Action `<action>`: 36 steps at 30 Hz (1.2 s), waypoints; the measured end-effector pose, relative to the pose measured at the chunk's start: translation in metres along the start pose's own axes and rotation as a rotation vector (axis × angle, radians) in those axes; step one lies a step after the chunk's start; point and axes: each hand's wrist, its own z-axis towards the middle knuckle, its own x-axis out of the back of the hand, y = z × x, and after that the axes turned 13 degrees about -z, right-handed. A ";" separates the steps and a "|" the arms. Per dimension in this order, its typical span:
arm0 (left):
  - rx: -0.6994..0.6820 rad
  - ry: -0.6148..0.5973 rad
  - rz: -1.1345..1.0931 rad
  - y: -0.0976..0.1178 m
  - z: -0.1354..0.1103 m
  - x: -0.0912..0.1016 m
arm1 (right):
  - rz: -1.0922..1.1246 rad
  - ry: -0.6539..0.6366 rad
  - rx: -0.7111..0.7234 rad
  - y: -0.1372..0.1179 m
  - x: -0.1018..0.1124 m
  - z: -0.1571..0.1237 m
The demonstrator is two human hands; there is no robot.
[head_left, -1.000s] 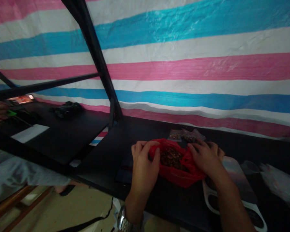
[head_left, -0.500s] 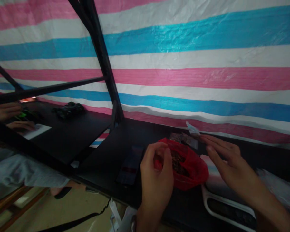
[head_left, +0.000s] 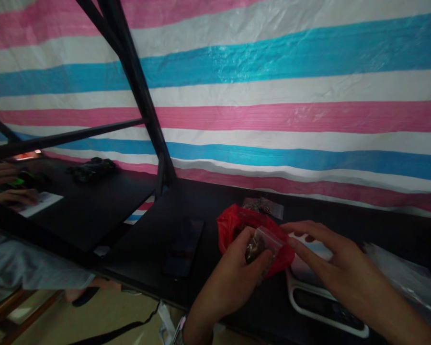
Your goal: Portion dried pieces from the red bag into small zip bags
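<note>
My left hand is closed around a small clear zip bag with brown pieces in it, held over the mouth of a red plastic bag. The red bag stands open on the black table, its contents mostly hidden by my hand. My right hand reaches in from the right with thumb and fingers a little apart. Its fingertips are at the red bag's right rim, close to the top of the zip bag. Just behind lies another clear bag of brown pieces.
A white digital scale sits under my right forearm. Clear plastic bags lie to the right, a dark phone to the left. Beyond a black metal frame, another person's hands rest by a white sheet.
My left hand has come up from inside the red bag with a zip bag in it. My right hand has left the clear bag behind and moved toward the red bag's rim.
</note>
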 end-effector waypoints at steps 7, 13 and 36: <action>0.049 0.002 0.037 -0.002 -0.001 -0.001 | 0.013 -0.119 -0.002 0.007 -0.012 0.004; 0.049 -0.037 0.028 0.003 -0.004 0.003 | 0.071 -0.204 -0.043 0.009 -0.014 0.002; -0.072 0.165 0.077 0.014 -0.005 -0.024 | 0.164 -0.159 -0.044 -0.012 -0.015 0.003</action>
